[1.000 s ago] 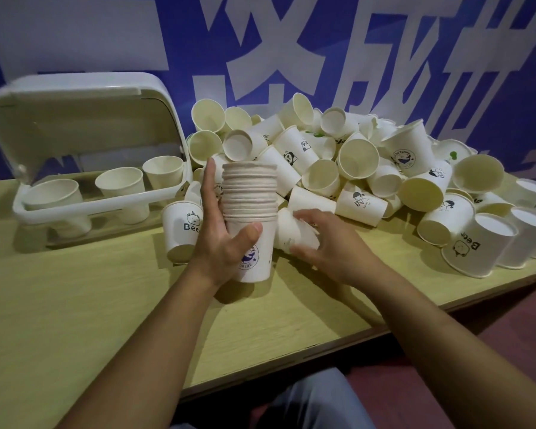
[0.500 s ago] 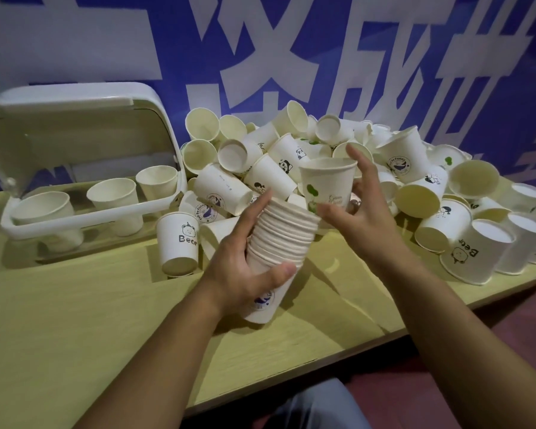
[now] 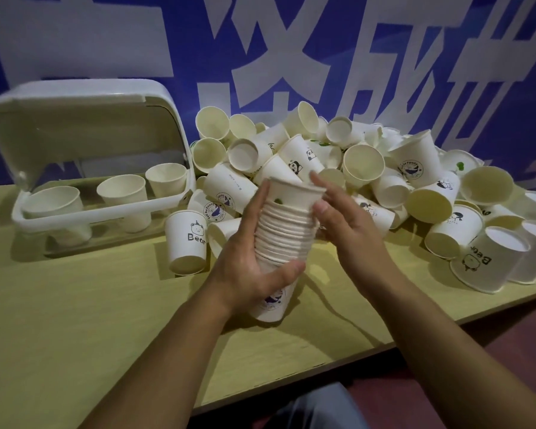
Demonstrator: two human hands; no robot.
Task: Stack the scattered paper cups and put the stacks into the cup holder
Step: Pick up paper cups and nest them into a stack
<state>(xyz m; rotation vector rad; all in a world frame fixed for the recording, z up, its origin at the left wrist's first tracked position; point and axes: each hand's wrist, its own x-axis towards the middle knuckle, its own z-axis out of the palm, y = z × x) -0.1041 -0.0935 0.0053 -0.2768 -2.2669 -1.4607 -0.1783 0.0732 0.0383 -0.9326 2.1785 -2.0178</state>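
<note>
My left hand point(image 3: 248, 274) grips a tall stack of white paper cups point(image 3: 283, 239), tilted slightly and held above the table. A cup with a green mark point(image 3: 291, 196) sits in the top of the stack, standing a little proud. My right hand point(image 3: 350, 224) is beside the stack's top with fingers straight and its thumb touching the rims. A big pile of loose cups point(image 3: 362, 162) lies behind and to the right. The white cup holder point(image 3: 106, 212) stands at the left with its lid raised and three cup stacks inside.
An upside-down cup marked "Bear" point(image 3: 188, 239) stands between the holder and my left hand. The yellow table point(image 3: 75, 320) stretches in front, its edge running diagonally at the lower right. More cups point(image 3: 489, 261) lie near the right edge. A blue wall with white characters is behind.
My right hand picked a cup from the pile, carried it over and set it into the top of the stack, then let go. My left hand lifted and tilted the stack.
</note>
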